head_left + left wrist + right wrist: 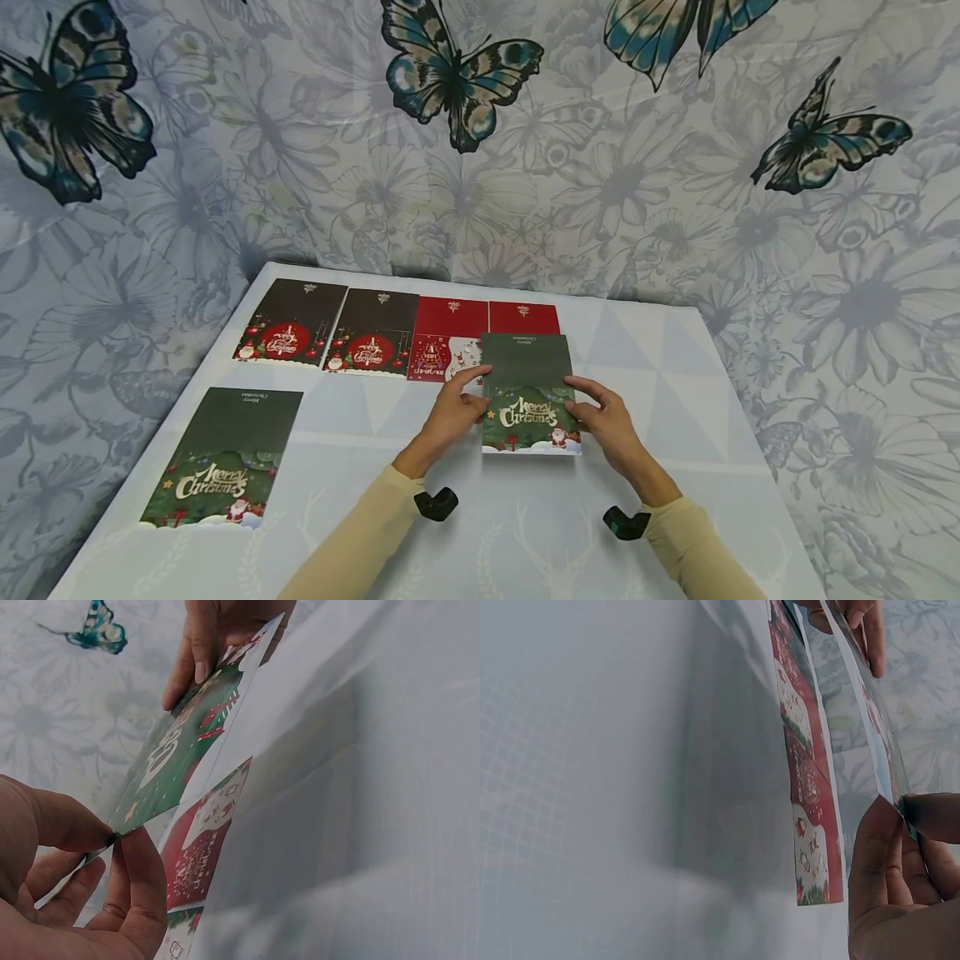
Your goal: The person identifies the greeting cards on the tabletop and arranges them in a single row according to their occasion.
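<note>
Green card [530,400], likely thin and stiff, is held above the table [675,375], overlapping 2 red cards [448,337]. Left hand [67,877] pinches its near edge. Right hand [900,877] pinches the opposite edge; edges suit gripping.

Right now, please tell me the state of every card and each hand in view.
Green Merry Christmas card: lifted, pinched at both side edges.
Left hand: pinches its left edge.
Right hand: pinches its right edge.
Second green card: flat on white table.
Two dark cards, two red cards: flat, in row.
</note>
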### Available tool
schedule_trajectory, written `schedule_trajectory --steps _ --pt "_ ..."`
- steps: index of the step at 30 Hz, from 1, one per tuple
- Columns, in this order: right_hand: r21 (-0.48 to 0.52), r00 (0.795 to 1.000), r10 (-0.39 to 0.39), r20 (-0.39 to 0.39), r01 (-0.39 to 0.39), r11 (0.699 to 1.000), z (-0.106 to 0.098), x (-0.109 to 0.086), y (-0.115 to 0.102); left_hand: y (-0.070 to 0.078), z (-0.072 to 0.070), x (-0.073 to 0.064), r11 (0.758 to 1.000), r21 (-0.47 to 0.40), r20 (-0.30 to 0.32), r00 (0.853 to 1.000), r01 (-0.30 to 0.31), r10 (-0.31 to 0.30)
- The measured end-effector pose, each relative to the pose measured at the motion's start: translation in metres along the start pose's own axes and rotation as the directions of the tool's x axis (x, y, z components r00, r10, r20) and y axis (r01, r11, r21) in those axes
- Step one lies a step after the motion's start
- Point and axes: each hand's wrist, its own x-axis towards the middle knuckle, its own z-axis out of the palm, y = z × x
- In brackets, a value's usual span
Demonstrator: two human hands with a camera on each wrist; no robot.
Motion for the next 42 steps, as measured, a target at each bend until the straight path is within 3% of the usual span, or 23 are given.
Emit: schedule_trajectory --steps 10,23,42 --pt "0.013 1.0 0.013 -0.012 -0.012 1.0 -0.012 0.011 0.009 -0.003 0.009 0.007 1.0 -0.008 0.008 1.0 0.014 -0.014" --pt "0.016 1.0 -0.013 -0.002 0.013 1.0 -0.023 0.021 0.011 -0.005 0.008 0.013 0.999 -0.044 0.001 1.0 0.012 -0.012" --pt "-0.044 0.995 0.053 -0.083 -0.057 0.997 -0.072 0.056 0.018 -0.007 -0.005 0.01 0.998 -0.016 -0.055 0.997 0.061 -0.062"
